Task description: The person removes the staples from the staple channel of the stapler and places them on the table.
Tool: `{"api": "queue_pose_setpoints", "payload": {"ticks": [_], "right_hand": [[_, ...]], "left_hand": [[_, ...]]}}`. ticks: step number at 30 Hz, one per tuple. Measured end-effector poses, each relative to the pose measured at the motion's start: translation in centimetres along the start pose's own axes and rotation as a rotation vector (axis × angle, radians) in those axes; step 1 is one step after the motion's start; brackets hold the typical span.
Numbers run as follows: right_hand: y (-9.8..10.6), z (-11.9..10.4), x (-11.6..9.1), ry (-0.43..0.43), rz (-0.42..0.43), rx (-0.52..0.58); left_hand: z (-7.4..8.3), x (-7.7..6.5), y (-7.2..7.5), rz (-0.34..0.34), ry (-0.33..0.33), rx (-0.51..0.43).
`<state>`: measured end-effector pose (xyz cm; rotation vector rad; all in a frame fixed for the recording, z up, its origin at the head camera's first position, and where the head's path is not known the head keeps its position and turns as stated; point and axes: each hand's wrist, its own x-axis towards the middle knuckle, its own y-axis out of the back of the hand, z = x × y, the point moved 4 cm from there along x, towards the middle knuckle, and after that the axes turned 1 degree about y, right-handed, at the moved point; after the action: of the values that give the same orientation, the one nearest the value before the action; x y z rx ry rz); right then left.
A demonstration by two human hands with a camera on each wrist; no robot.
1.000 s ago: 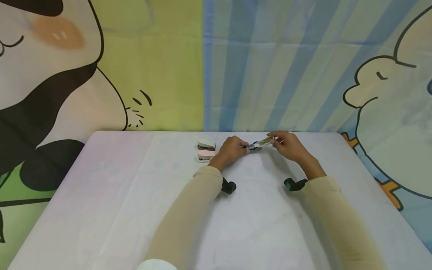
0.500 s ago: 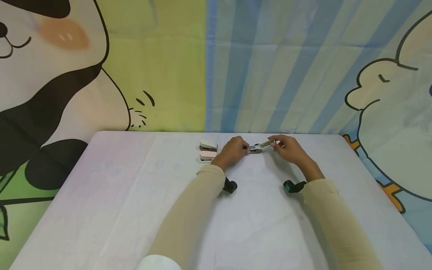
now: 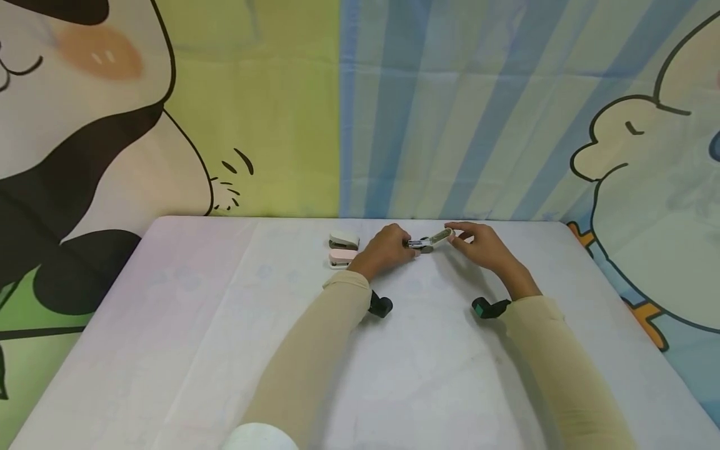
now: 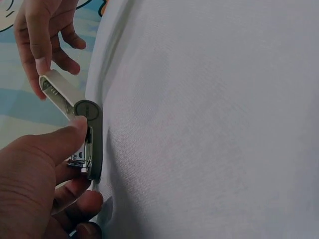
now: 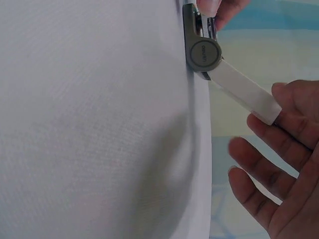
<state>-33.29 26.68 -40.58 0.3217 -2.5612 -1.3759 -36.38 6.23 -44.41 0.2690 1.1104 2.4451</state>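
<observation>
A small stapler (image 3: 429, 242) with a grey base and white top arm is swung wide open between the two hands, near the table's far edge. My left hand (image 3: 388, 247) pinches the base by its front end, thumb over the metal staple channel (image 4: 79, 152). With thumb and index finger, my right hand (image 3: 480, 245) pinches the free end of the white top arm (image 5: 247, 92); its other fingers are spread apart. A round grey pivot (image 5: 204, 54) joins arm and base. Springs show inside the arm in the left wrist view.
Left of the left hand stand a white stapler (image 3: 344, 240) and a pink stapler (image 3: 342, 257), side by side. A white cloth covers the table (image 3: 427, 375). Behind its far edge hangs a cartoon-printed curtain (image 3: 270, 112). Black wrist cameras (image 3: 380, 306) jut out below both wrists.
The stapler's top arm lay flatter half a second ago and now slants up more steeply from the base. Both hands keep their hold and have shifted only slightly.
</observation>
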Motion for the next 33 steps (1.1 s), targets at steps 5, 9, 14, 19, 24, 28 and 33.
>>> {"api": "queue_pose_setpoints", "payload": {"ticks": [5, 9, 14, 19, 24, 28, 33], "right_hand": [[0.1, -0.6, 0.2, 0.008, 0.065, 0.053], [0.7, -1.5, 0.4, 0.093, 0.189, 0.053], [1.5, -3.3, 0.7, 0.186, 0.283, 0.080], [0.5, -5.5, 1.4, 0.267, 0.194, 0.082], [-0.8, -7.9, 2.0, 0.351, 0.120, 0.084], [-2.2, -9.5, 2.6, 0.355, 0.032, 0.102], [-4.0, -10.9, 3.5, 0.281, -0.114, 0.126]], "left_hand": [[-0.6, -0.3, 0.8, -0.042, 0.000, -0.049], [-0.8, -0.9, 2.1, -0.047, 0.024, -0.079], [-0.3, -1.4, 3.5, -0.069, -0.011, -0.079], [-0.3, -2.4, 4.6, -0.059, -0.008, -0.095], [-0.9, -3.9, 6.1, -0.039, -0.021, -0.096], [-1.8, -5.3, 7.5, -0.016, -0.015, -0.049], [-3.5, -7.5, 9.2, 0.007, -0.002, 0.014]]}}
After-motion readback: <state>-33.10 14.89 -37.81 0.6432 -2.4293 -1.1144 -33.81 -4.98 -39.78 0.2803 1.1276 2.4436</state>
